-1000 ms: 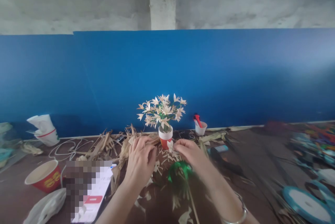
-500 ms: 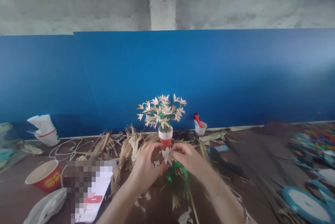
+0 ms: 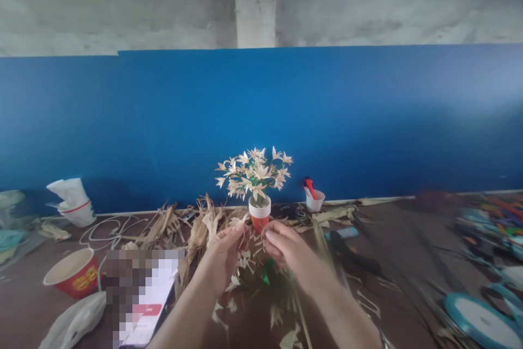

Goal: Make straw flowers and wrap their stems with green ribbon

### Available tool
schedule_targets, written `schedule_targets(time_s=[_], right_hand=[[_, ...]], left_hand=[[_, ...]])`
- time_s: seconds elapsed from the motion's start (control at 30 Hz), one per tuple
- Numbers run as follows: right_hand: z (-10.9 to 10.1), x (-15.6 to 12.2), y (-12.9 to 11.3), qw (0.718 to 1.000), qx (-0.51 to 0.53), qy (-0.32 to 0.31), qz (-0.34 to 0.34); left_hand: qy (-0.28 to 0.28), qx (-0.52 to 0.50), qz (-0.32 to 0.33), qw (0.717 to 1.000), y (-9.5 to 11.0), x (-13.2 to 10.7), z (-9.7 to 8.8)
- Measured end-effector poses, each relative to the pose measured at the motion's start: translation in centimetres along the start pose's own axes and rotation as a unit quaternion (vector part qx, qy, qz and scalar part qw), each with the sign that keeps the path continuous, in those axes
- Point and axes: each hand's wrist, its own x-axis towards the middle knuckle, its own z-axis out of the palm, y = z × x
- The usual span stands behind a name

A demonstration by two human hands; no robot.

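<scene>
My left hand (image 3: 225, 255) is closed, thumb against fingers, in front of a small red and white cup (image 3: 260, 214). Pale petals of a husk flower (image 3: 240, 221) stick up from its fingertips. Close by on the right, my right hand (image 3: 288, 248) is pinched, and I cannot make out anything between its fingertips. Out of the cup rises a bunch of cream star-shaped flowers (image 3: 259, 172) on green stems. Below my hands lie loose husk petals and scraps (image 3: 245, 260) and something shiny green (image 3: 267, 271), partly blurred.
Dried corn husks (image 3: 200, 229) lie along the blue wall panel (image 3: 204, 120). To the left are a red paper bowl (image 3: 70, 275), a cup with tissues (image 3: 77, 212), a white cable and a phone (image 3: 153, 305). A white tub (image 3: 314, 201) and a blue ribbon spool (image 3: 482, 316) sit rightward.
The husk flower, which faced me between both hands, is now tilted up at my left fingertips. My hands have drawn slightly apart, and the right hand's fingertips no longer touch the flower.
</scene>
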Motion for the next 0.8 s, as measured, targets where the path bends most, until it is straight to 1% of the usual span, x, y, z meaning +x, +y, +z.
schedule_targets(time_s=[0.07,0.17,0.23,0.37,0.47,0.6,0.7,0.8], right_hand=[[0.8,-0.2,0.0,1.0,-0.02,-0.004,-0.001],[1.6,-0.3,0.3,0.997,-0.066,0.028,-0.037],[1.8,-0.1,0.5,0.995,-0.079,0.043,-0.053],[1.6,0.2,0.8,0.996,-0.07,0.02,-0.047],[1.5,0.2,0.9,0.997,-0.066,0.0,-0.028],[1.5,0.2,0.8,0.999,-0.046,-0.009,-0.018],[1.6,0.3,0.7,0.999,-0.031,-0.01,-0.021],[1.7,0.3,0.8,1.0,-0.014,-0.012,-0.016]], left_hand=[[-0.013,-0.052,-0.017,0.998,-0.3,0.1,0.1],[-0.03,-0.098,-0.035,0.994,-0.8,0.1,0.3],[-0.038,-0.11,-0.039,0.992,-1.0,0.0,0.4],[-0.033,-0.118,-0.036,0.992,-1.3,-0.1,0.6],[-0.03,-0.125,-0.039,0.991,-1.3,-0.1,0.7],[-0.021,-0.142,-0.048,0.988,-1.3,-0.2,0.9],[-0.03,-0.151,-0.073,0.985,-1.3,-0.3,0.9],[-0.043,-0.157,-0.082,0.983,-1.3,-0.5,1.1]])
